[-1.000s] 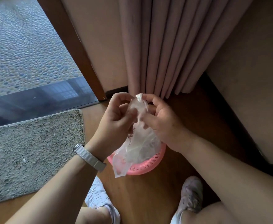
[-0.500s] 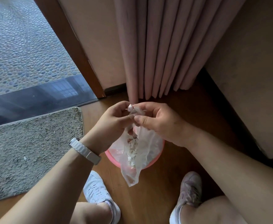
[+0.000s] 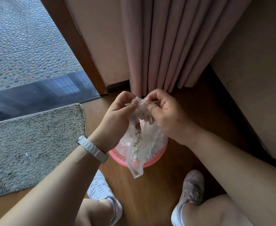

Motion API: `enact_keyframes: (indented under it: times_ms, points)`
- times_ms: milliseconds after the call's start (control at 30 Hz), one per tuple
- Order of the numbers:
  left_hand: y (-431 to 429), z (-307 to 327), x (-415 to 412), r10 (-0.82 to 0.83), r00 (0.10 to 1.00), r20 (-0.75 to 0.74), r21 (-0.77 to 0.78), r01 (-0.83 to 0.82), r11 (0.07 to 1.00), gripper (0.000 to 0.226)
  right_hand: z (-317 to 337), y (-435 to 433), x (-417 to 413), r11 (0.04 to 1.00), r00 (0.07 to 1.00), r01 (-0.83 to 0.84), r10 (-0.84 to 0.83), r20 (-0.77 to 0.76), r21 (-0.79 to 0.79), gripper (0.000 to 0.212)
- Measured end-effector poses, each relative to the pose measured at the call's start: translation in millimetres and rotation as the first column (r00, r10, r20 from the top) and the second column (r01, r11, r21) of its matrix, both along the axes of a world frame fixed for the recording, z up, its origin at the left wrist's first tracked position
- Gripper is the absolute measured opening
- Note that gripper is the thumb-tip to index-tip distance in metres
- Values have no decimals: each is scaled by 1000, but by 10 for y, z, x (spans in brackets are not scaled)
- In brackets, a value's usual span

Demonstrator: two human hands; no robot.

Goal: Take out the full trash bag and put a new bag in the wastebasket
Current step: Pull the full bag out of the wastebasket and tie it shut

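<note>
A clear plastic trash bag [image 3: 140, 144] holding whitish scraps hangs over a small pink mesh wastebasket [image 3: 161, 154] on the wooden floor. My left hand [image 3: 117, 115] and my right hand [image 3: 165, 115] both pinch the bag's gathered top, held close together above the basket. A loose corner of the bag dangles past the basket's near rim. The bag and my hands hide most of the basket; only its pink rim shows.
Pink curtains [image 3: 171, 46] hang just behind the basket. A grey shaggy mat [image 3: 31, 144] lies to the left by a glass door with a wooden frame [image 3: 78, 51]. A wall [image 3: 256, 79] stands on the right. My two shoes [image 3: 101, 188] are planted near the basket.
Both hands have stayed pinched on the bag's top, shifting their finger grip on it. The bag has swung lower, its loose corner now dangling over the basket's near rim.
</note>
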State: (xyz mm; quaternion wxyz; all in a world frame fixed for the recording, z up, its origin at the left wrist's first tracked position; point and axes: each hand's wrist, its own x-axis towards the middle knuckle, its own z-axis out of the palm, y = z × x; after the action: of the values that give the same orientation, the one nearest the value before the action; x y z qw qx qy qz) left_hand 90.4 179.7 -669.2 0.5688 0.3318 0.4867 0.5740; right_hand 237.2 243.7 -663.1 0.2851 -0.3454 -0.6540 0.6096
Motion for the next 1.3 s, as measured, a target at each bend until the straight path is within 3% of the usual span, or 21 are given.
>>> enact_keyframes:
  times_ms: [167,400,533,733,867,1067,1167,1300]
  points:
    - [3,54,-8,53,998,-23,60,-51,997,15,30,3,-47,980,982,168,-176,-66,-106,16]
    - [1,99,60,-19,999,-38,54,21,998,18,64,110,-12,889,929,354,-369,3,-292,10]
    - [2,58,66,-69,992,-109,56,75,996,11,33,125,6,888,916,400,-388,99,-228,14]
    - [-11,-12,116,-16,897,-442,32,33,999,28,11,120,32,927,955,297,-287,77,-229,7]
    - [5,-32,107,0,878,-478,36,19,999,28,4,108,53,946,944,318,-310,113,-60,6]
    - [6,-15,130,84,857,-508,92,-43,995,36,-72,82,67,968,956,180,-215,202,176,9]
    - [6,-17,132,98,850,-518,60,-79,995,30,-50,73,63,979,949,126,-166,266,162,16]
    - [9,-8,135,154,843,-515,72,-136,988,24,28,46,77,999,977,-10,18,212,-42,20]
